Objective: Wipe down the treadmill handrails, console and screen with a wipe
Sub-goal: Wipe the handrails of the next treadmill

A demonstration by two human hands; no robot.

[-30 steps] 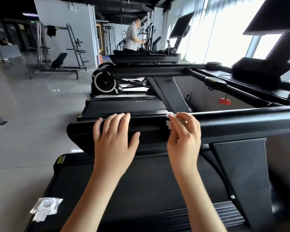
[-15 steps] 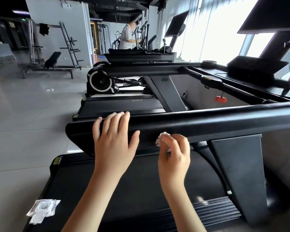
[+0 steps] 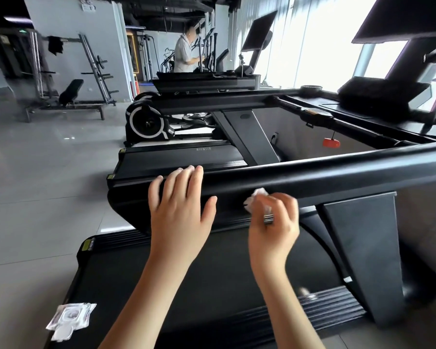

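One matte black handrail (image 3: 337,172) above treadmill belt (image 3: 212,285); glossy grey floor (image 3: 35,197); bright windows (image 3: 312,46)

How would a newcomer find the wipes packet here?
Start at the near treadmill's black deck at the bottom. At its left edge, nearest the camera, lies the wipes packet. It is flat, white and crinkled with a round lid, unlike the balled wipe in the right hand.

The rail (image 3: 312,177) is showing black and the wipe (image 3: 255,199) white. Far right, a tag (image 3: 331,142) is glowing red.
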